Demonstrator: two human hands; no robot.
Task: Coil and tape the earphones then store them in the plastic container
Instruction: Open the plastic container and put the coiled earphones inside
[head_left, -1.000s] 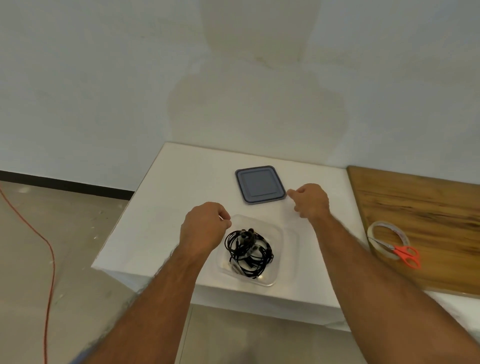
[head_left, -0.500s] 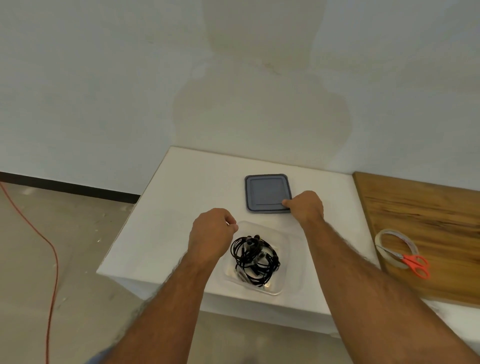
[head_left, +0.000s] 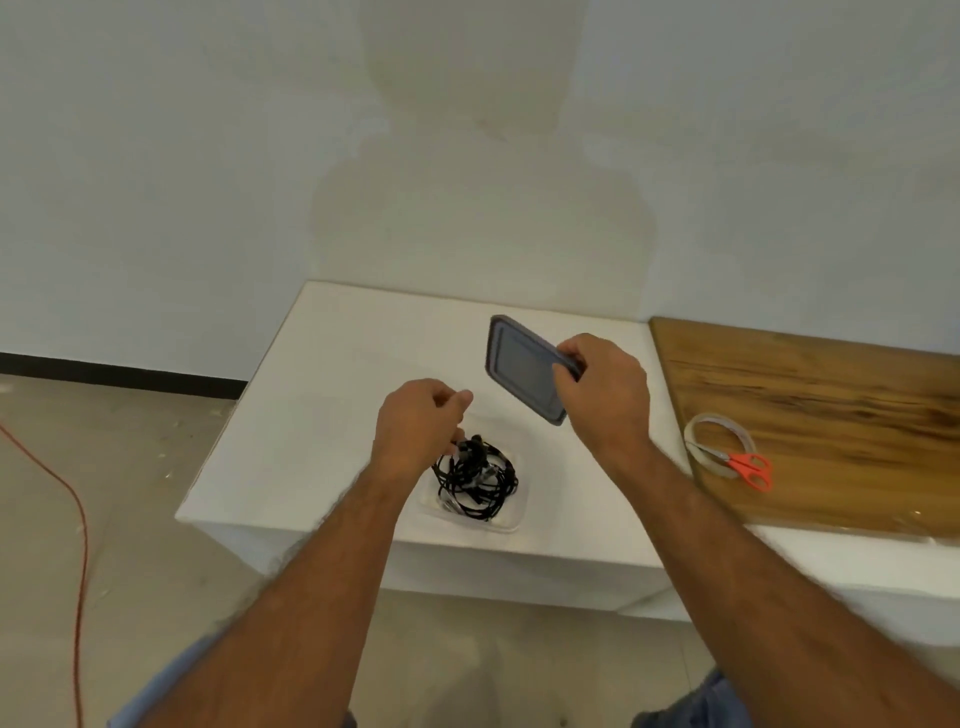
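A clear plastic container (head_left: 511, 525) sits near the front edge of the white table (head_left: 311, 415). Inside it lies a bundle of coiled black earphones (head_left: 478, 478). My left hand (head_left: 415, 426) is at the container's far left corner, its curled fingers on the rim beside the earphones. My right hand (head_left: 602, 395) grips the grey lid (head_left: 519, 369) by its right edge. The lid is off the table and tilted, above and behind the container.
A wooden board (head_left: 831, 426) covers the table's right part. On its near left corner lie a roll of clear tape (head_left: 719, 417) and orange-handled scissors (head_left: 748, 467). An orange cable (head_left: 78, 519) runs over the floor at the left. The wall stands just behind the table.
My right hand reached the lid that lay flat on the table, took its edge and lifted it up at a tilt. My left hand stayed at the container's corner.
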